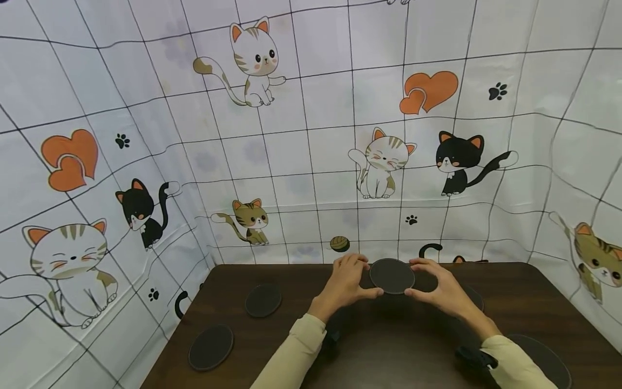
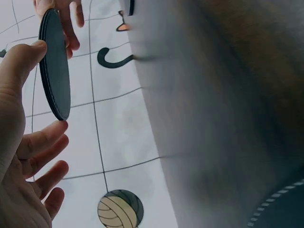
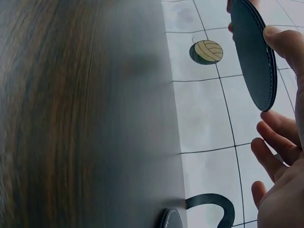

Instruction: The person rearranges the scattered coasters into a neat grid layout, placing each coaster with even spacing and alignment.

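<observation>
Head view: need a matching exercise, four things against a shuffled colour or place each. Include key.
Things:
1. Raised coaster
2. Table
3. Left sleeve
4. Printed heart at upper right

Colour or place:
A. Orange
B. Cream
C. Between the left hand and the right hand
D. Dark brown

Pairs: 1-C, 2-D, 3-B, 4-A

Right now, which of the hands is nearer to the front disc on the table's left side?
The left hand. It is beyond and right of the front disc, gripping the left edge of the held disc; the right hand is farther right, at the opposite edge.
</observation>
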Tool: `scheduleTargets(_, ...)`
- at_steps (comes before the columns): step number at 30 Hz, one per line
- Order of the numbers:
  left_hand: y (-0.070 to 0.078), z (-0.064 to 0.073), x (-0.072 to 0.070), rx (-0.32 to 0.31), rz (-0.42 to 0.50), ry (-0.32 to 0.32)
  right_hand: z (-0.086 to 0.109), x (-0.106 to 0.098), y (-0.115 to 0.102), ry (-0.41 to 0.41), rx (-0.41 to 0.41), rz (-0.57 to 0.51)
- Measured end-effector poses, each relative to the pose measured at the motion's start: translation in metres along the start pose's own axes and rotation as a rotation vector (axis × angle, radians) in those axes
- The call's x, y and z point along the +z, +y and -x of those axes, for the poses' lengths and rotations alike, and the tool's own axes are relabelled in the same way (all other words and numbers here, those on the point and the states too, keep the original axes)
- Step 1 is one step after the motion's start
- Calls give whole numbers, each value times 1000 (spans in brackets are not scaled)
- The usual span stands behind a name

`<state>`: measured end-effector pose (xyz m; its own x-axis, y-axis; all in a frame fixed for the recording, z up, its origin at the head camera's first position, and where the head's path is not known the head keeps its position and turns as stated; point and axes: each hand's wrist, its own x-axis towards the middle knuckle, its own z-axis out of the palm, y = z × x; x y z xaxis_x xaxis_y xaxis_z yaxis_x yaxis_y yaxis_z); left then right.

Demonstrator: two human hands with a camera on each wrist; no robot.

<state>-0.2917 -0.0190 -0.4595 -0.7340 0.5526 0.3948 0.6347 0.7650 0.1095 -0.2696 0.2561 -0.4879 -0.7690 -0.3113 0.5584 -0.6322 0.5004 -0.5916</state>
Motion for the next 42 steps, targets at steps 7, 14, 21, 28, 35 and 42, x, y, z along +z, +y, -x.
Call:
scheduleTargets(7,-1,9,-3,-4,-10,11,6,5,-4,-30,32,-10)
scheduleTargets(14,-7,20,-6,7,20,9,5,9,-7,-39,21,-50)
scheduleTargets(21,-15,29,-15,63,75,-4,3,10,-13,-81,29,-51)
scheduleTargets(28,-21,34,-21,86,106,-26,0,3,-42,-113,8,-111)
scheduleTargets(35,-28,42,-24,80,130,-38,0,14,-24,-159,3,-73)
scheduleTargets(42,-35,48,-31,80,156,-21,-4,22,-25,-206,-16,-106)
